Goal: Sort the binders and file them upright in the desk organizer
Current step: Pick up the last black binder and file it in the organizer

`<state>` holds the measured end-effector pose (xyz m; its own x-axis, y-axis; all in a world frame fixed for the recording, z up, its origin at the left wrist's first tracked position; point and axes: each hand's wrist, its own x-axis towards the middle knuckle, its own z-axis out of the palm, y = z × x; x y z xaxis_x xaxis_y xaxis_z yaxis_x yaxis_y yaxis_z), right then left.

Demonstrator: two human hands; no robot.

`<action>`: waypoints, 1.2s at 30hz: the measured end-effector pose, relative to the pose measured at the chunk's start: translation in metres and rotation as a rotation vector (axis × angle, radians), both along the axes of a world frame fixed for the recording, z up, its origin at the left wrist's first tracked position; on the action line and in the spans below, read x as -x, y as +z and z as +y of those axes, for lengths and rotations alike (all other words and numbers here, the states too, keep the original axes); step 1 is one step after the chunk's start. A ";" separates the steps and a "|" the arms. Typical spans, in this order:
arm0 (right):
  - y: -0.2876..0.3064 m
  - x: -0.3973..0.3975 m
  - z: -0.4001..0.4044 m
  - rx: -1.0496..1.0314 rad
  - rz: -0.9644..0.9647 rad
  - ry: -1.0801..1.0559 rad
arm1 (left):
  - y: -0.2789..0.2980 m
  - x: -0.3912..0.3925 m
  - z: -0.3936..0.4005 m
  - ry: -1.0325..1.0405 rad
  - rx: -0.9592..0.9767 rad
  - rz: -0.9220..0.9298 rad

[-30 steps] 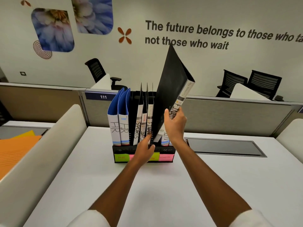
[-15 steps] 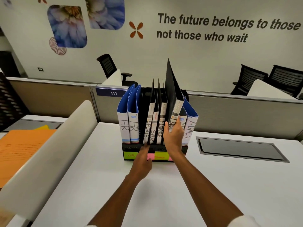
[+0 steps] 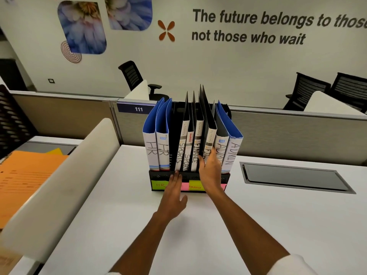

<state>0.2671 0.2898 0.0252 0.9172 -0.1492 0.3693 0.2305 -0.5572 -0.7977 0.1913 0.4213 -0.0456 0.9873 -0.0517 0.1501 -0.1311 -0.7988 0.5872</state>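
A black desk organizer [image 3: 158,174] with yellow and pink sticky labels stands at the far edge of the white desk [image 3: 258,215]. Upright in it are two blue HR binders [image 3: 156,149], two black SPORTS binders [image 3: 183,135], a black FINANCE binder [image 3: 197,139] and two ADMIN binders [image 3: 231,149]. A second black FINANCE binder [image 3: 210,132] stands between those groups, leaning slightly. My right hand [image 3: 210,171] grips the lower part of its spine, thumb on the left side. My left hand [image 3: 173,193] lies flat with straight fingers touching the organizer's front rim.
A recessed dark cable tray [image 3: 294,178] sits in the desk to the right. A white curved divider [image 3: 59,179] borders the left, with orange papers [image 3: 23,175] beyond it. A grey partition [image 3: 288,133] and office chairs stand behind the organizer.
The black FINANCE binder came down from a raised, tilted position into the organizer slot, still in my right hand. My left hand slid from the binder spines down to the organizer's front.
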 end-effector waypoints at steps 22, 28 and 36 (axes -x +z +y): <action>0.027 0.017 -0.024 0.364 0.242 -0.015 | 0.047 0.035 -0.009 -0.001 0.030 -0.026; 0.055 0.021 -0.019 0.208 -0.017 0.009 | 0.042 0.040 -0.019 0.009 0.081 0.030; 0.075 0.012 -0.018 0.307 -0.023 -0.007 | 0.044 0.034 -0.028 -0.004 0.105 0.076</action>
